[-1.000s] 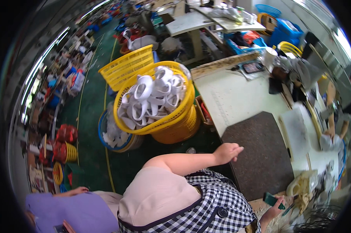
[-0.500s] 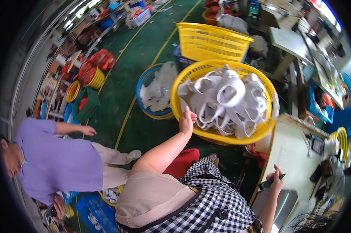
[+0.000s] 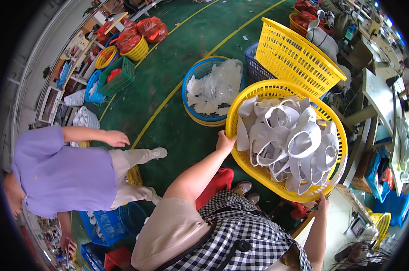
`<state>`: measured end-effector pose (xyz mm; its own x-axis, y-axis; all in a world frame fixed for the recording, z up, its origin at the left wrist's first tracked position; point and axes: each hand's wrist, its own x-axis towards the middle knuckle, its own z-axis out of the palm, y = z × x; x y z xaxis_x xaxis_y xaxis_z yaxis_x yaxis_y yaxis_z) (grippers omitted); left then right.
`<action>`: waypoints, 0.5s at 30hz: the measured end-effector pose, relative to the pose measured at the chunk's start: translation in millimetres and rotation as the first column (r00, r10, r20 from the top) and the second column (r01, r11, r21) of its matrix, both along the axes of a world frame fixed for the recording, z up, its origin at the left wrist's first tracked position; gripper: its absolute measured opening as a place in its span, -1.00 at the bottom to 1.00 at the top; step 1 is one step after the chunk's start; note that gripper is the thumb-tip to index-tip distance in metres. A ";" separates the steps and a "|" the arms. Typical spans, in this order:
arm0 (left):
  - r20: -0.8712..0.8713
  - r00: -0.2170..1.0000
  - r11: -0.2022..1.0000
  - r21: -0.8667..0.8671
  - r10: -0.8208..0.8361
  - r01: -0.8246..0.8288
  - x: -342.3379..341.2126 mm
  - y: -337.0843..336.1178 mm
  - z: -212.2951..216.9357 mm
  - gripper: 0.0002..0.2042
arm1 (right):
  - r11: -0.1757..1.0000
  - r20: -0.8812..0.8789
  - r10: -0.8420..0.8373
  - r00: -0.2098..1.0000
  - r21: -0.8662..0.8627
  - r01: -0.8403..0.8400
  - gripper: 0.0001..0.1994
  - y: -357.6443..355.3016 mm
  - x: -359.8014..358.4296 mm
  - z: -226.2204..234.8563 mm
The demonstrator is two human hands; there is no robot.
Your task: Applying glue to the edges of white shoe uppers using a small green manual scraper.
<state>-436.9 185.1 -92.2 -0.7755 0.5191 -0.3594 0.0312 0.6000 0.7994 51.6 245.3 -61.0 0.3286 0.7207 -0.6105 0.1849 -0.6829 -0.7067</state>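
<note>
A yellow plastic basket [image 3: 236, 106] is piled with white, curved, looped pieces [image 3: 304, 139] that look like shoe uppers. My left hand [image 3: 225, 142] grips the basket's left rim, its fingers partly hidden by the edge. At the near right rim, my right hand [image 3: 322, 206] also has hold of the basket, fingertips up against the plastic. The dark green marker seen earlier in that hand does not show now.
A blue basket [image 3: 184, 97] with white scraps and clear plastic stands left of mine. Behind it, a yellow crate [image 3: 299, 54] rests tilted on a dark blue one. A person in a purple shirt [image 3: 69, 167] walks at left. A worktable [image 3: 338, 221] lies right.
My right hand has come from over the worktable to the basket's rim. My left hand has closed on the left rim. The view has shifted, and the basket sits lower and farther right.
</note>
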 end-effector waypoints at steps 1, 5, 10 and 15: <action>0.015 0.999 0.998 -0.054 -0.030 0.031 1.1 0.2 0.2 -0.52 | 0.998 0.041 0.046 0.998 0.035 -0.047 -0.70 4.0 -3.5 -0.5; 0.180 0.976 0.992 0.009 -0.125 0.125 -16.0 -2.1 -31.8 -0.57 | 0.996 -0.088 0.094 0.992 0.012 -0.093 -0.66 19.1 -12.8 0.8; 0.308 0.950 0.995 0.093 -0.053 0.026 -8.4 4.4 -32.1 -0.63 | 0.998 -0.155 0.054 0.987 -0.030 -0.059 -0.59 23.6 -16.5 1.8; 0.678 0.734 0.943 0.261 -0.026 -0.208 -6.6 0.2 -9.8 -0.51 | 0.990 -0.310 -0.052 0.949 -0.142 0.007 -0.58 21.5 -30.4 25.2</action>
